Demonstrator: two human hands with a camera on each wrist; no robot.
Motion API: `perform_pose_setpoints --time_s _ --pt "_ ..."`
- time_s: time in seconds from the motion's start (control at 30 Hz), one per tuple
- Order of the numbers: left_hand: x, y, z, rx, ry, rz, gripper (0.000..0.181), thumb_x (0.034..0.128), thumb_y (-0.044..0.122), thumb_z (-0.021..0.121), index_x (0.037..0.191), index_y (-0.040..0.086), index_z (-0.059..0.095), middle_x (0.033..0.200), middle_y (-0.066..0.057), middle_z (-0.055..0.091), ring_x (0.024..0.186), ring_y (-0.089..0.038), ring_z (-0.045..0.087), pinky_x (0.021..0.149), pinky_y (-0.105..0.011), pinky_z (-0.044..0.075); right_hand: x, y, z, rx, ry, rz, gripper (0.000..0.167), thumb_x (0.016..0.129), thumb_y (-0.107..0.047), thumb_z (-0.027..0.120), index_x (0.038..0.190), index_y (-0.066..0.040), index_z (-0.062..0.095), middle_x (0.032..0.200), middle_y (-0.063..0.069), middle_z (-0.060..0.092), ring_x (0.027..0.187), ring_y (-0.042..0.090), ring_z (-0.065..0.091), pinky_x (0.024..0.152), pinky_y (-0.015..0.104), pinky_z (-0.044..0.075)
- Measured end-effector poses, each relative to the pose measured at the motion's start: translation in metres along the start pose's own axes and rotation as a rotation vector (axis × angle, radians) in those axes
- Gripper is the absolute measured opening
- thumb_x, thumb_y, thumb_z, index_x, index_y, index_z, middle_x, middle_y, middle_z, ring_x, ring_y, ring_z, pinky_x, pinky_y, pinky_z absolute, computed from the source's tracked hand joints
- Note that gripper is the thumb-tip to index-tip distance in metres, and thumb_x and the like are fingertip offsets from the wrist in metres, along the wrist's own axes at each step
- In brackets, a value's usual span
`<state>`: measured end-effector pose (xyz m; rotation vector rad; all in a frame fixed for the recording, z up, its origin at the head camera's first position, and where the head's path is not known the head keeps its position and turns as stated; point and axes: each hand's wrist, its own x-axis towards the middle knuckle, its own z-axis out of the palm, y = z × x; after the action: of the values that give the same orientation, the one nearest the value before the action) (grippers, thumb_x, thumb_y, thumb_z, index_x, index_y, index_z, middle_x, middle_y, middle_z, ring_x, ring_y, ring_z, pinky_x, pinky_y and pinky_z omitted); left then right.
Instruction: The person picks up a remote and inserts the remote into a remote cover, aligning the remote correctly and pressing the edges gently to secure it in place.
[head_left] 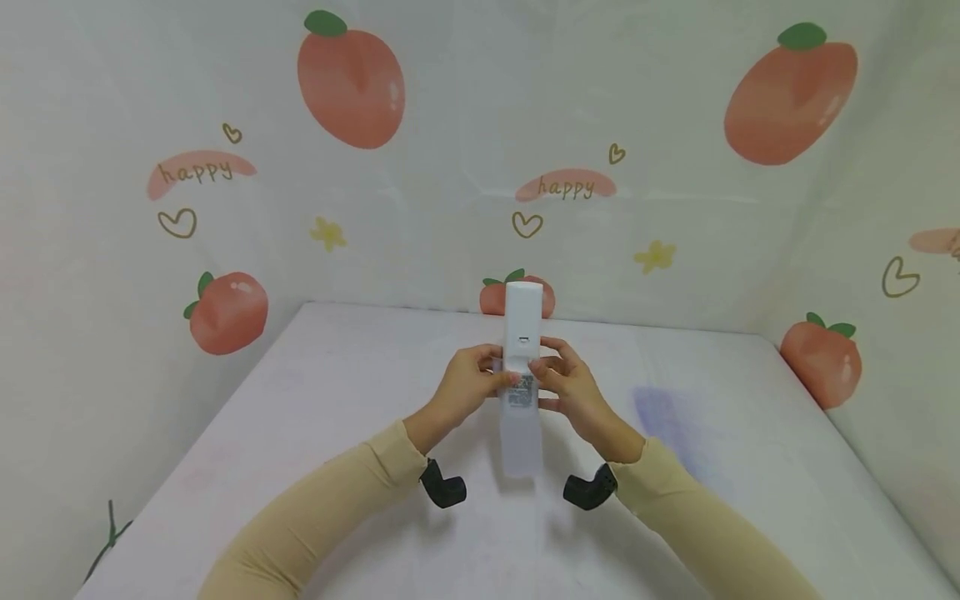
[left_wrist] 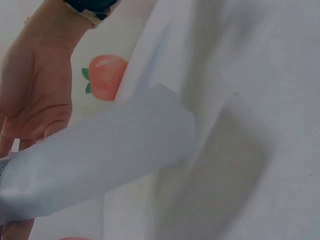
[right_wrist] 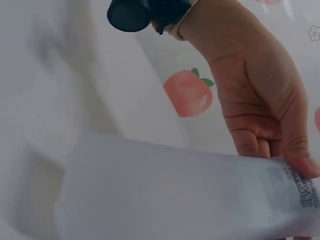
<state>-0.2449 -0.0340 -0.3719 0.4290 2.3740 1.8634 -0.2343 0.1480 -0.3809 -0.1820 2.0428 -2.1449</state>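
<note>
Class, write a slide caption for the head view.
Left hand and right hand hold a long white object over a white table.

Here I am at a white table, in what looks like a curtained-off booth: pale sheeting hangs behind it and along both sides, printed with peaches, hearts and "happy". Home or studio, I can't tell.

White desk ahead of me, a violet smudge on its right half. Pale backdrop behind and down both sides, lightly creased. Printed on it: red peaches with green leaves, yellow flowers, brown heart outlines, "happy" on pink strokes. I note soft light, blurred shadows on the desk. Dark green strand at lower left.
</note>
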Motion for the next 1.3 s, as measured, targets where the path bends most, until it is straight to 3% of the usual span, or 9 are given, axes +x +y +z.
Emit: perform_pose_setpoints --time_s 0.2,0.33,0.47,0.6,0.9,1.07,1.3 --pt "-0.004 -0.005 0.005 0.015 -0.018 0.018 0.043 0.0807 0.013 0.079 0.120 0.005 0.064 0.112 -0.013 0.067 0.084 -0.018 0.066 0.077 -0.032 0.058 -0.002 -0.003 -0.002 -0.054 0.015 0.022 0.041 0.098 -0.015 0.057 0.135 -0.002 0.043 0.117 0.011 0.057 0.098 0.015 0.061 0.086 0.045 0.056" --pt "-0.005 -0.008 0.006 -0.165 0.051 0.020 0.050 0.0850 0.009 0.074 0.131 0.009 0.055 0.119 -0.016 0.060 0.091 -0.020 0.067 0.084 -0.035 0.057 -0.002 -0.006 -0.006 -0.023 0.054 -0.004 0.042 0.098 -0.015 0.057 0.135 0.000 0.043 0.111 0.005 0.060 0.093 0.012 0.062 0.080 0.036 0.057" --pt "-0.004 -0.010 0.008 -0.303 0.063 -0.047 0.035 0.0915 0.006 0.065 0.124 -0.003 0.057 0.108 -0.019 0.065 0.086 -0.017 0.068 0.084 -0.037 0.057 -0.001 -0.008 -0.012 -0.001 0.080 -0.011 0.043 0.098 -0.014 0.056 0.135 0.003 0.042 0.102 -0.002 0.061 0.089 0.010 0.061 0.075 0.030 0.057" --pt "-0.002 -0.010 0.012 -0.298 0.042 -0.106 0.025 0.0930 0.008 0.064 0.111 -0.009 0.062 0.096 -0.012 0.068 0.080 -0.012 0.066 0.080 -0.036 0.058 0.001 -0.007 -0.013 -0.018 0.076 -0.018 0.044 0.099 -0.016 0.055 0.135 0.005 0.041 0.102 -0.003 0.062 0.087 0.008 0.062 0.076 0.031 0.057" --pt "0.008 -0.004 0.014 -0.286 0.144 -0.167 0.012 0.0899 0.008 0.068 0.094 -0.003 0.066 0.077 -0.002 0.064 0.067 -0.010 0.063 0.067 -0.028 0.058 0.001 -0.007 -0.005 -0.075 0.053 -0.040 0.040 0.102 -0.018 0.048 0.134 0.005 0.041 0.101 0.003 0.064 0.083 0.009 0.065 0.076 0.033 0.058" --pt "0.014 -0.001 0.012 -0.316 0.125 -0.225 0.008 0.0907 0.008 0.067 0.092 0.000 0.065 0.074 -0.001 0.062 0.063 -0.010 0.062 0.064 -0.027 0.058 -0.001 -0.005 -0.004 -0.060 0.037 -0.019 0.040 0.103 -0.019 0.046 0.135 0.004 0.041 0.097 0.003 0.064 0.083 0.011 0.066 0.076 0.032 0.057" --pt "0.017 -0.001 0.016 -0.371 0.090 -0.322 0.005 0.0936 0.008 0.062 0.093 0.004 0.064 0.077 -0.002 0.065 0.066 -0.011 0.063 0.060 -0.022 0.054 -0.006 -0.003 -0.006 -0.129 0.040 -0.032 0.039 0.102 -0.017 0.050 0.134 0.003 0.043 0.103 0.011 0.065 0.086 0.013 0.064 0.080 0.040 0.058"
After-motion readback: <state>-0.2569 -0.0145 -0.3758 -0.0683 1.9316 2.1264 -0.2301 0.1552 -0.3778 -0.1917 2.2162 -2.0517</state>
